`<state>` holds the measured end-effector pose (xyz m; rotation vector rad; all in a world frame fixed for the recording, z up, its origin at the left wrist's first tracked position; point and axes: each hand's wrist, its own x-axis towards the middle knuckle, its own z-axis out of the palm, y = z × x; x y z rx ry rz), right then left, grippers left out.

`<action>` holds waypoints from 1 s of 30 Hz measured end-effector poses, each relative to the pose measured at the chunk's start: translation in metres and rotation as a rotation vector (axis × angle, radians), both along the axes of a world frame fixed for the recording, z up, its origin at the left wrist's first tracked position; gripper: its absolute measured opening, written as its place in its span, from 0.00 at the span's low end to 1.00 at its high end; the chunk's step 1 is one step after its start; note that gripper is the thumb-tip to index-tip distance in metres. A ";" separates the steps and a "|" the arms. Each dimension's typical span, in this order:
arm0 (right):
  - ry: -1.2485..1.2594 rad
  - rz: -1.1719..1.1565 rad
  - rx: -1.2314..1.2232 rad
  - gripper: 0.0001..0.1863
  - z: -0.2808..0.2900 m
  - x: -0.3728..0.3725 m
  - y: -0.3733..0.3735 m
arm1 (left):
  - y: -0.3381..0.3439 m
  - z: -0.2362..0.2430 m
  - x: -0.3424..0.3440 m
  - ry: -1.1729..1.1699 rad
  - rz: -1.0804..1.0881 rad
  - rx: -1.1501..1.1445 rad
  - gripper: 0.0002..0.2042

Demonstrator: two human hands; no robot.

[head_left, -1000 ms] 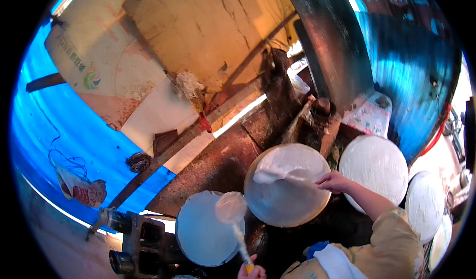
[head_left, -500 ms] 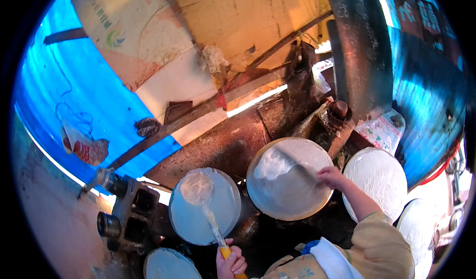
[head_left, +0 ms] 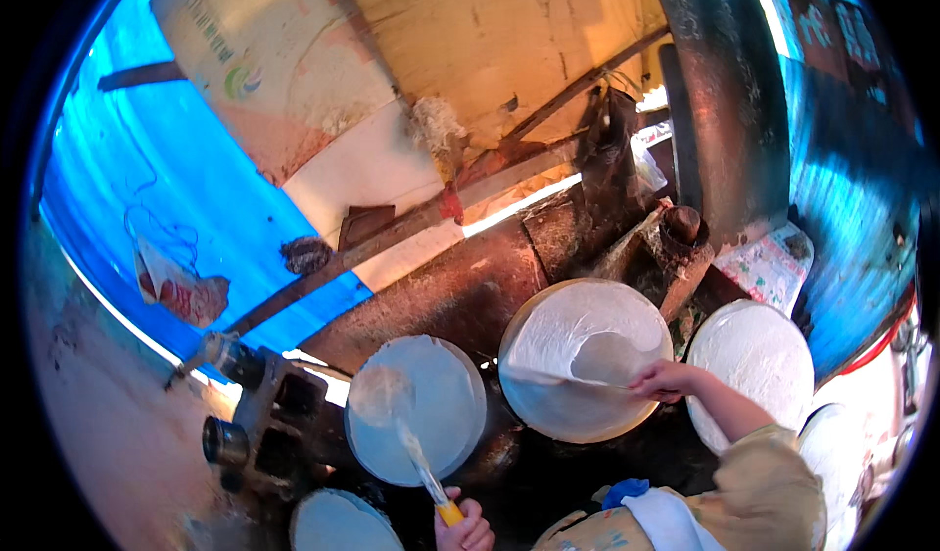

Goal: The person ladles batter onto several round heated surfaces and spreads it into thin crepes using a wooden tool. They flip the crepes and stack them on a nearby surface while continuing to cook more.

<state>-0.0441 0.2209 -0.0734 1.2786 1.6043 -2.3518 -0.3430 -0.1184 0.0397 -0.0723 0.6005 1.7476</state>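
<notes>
My left hand (head_left: 460, 522), at the lower edge, grips the yellow handle of a long ladle, whose blurred round head (head_left: 382, 394) is over a pale bluish round griddle (head_left: 460, 404). My right hand (head_left: 662, 381) is closed on a thin spreading tool (head_left: 578, 380), slightly hard to make out, lying across the middle round griddle (head_left: 548, 414). White batter on that griddle forms an uneven layer around a greyer patch (head_left: 602, 355). A white-coated round griddle (head_left: 744, 375) sits to the right, partly behind my forearm. Another pale round plate (head_left: 333, 527) shows at the bottom left.
Blackened metal fittings (head_left: 269, 424) stand left of the griddles. A rusty metal fixture (head_left: 681, 223) is behind them, below yellow boards (head_left: 499, 32) and blue corrugated sheeting (head_left: 117, 189). More white round plates (head_left: 832, 463) are at the far right.
The view has shifted. The ladle head has moved left onto the bluish griddle. My right hand has kept moving over the middle griddle, and the white layer there has changed shape.
</notes>
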 end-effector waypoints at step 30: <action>-0.149 0.136 0.297 0.11 0.019 0.020 0.059 | 0.005 0.008 0.024 0.161 0.091 -0.182 0.20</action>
